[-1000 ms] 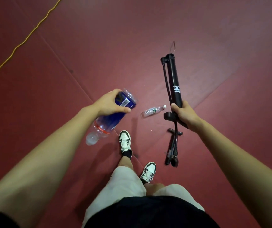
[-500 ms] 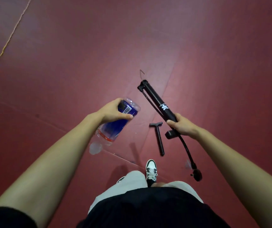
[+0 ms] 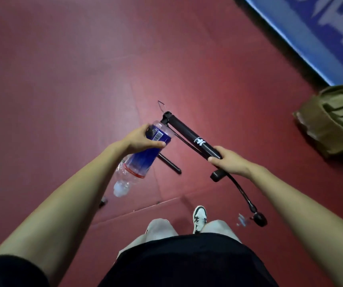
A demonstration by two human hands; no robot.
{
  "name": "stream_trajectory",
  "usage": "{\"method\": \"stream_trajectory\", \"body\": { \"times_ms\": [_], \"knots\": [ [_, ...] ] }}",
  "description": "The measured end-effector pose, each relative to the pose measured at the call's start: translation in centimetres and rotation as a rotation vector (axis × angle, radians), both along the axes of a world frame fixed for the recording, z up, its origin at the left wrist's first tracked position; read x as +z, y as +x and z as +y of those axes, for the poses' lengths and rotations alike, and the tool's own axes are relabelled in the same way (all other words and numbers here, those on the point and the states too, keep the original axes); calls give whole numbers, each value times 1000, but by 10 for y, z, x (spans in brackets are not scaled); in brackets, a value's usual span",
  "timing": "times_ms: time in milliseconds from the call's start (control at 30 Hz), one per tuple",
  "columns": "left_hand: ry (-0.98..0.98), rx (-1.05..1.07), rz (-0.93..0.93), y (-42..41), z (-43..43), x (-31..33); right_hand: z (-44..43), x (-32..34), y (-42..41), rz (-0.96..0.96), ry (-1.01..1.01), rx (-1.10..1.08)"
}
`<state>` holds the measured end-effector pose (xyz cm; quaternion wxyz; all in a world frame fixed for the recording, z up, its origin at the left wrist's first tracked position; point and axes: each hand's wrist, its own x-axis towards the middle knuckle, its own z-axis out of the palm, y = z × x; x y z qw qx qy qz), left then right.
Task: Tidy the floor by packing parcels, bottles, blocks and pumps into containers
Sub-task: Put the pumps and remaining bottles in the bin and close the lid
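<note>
Above a red floor [image 3: 62, 79], both items carried clear of it.

Item 1: bottle [image 3: 143, 160], clear plastic with a blue label, tilted, cap end low and toward the person. Held by the left hand [image 3: 139, 139]; its fingers and thumb wrap the upper body.

Item 2: pump [image 3: 195, 139], black barrel, slantwise in the air, far end just beside the bottle. Held by the right hand [image 3: 229, 164], fingers curled round the barrel's near end. Hose [image 3: 241, 189] hangs loose below the grip. A black rod [image 3: 170, 163], seemingly the pump's handle, shows under the bottle.

Item 3: olive fabric bag [image 3: 332, 121], on the floor at far right, beside a blue panel [image 3: 322, 38]. Well apart from both hands.

Step in hand, as judged: carrying two things toward a container. No container's opening is plainly visible; the bag may serve. The next move calls for walking to it, then lowering the items in one at a time, minding the dangling hose.
</note>
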<state>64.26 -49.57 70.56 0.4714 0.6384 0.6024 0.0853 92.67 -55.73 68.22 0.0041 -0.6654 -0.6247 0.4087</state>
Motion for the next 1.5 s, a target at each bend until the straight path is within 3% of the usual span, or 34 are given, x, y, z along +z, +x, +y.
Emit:
{"method": "stream_trajectory", "body": {
  "times_ms": [300, 600, 800, 1100, 1500],
  "knots": [
    [38, -405, 27, 186, -40, 27, -155, 13, 148, 42, 18, -391],
    [90, -681, -46, 419, -172, 27, -372, 19, 303, 71, 17, -741],
    [101, -873, -38, 532, -250, 31, -471, 25, 372, 58, 46, -957],
    [74, -1092, -23, 673, -299, 26, -530, 15, 451, 109, 93, -1220],
    [-32, -1072, -168, 884, -268, 23, -515, 9, 636, 16, 100, -1334]
  ]
}}
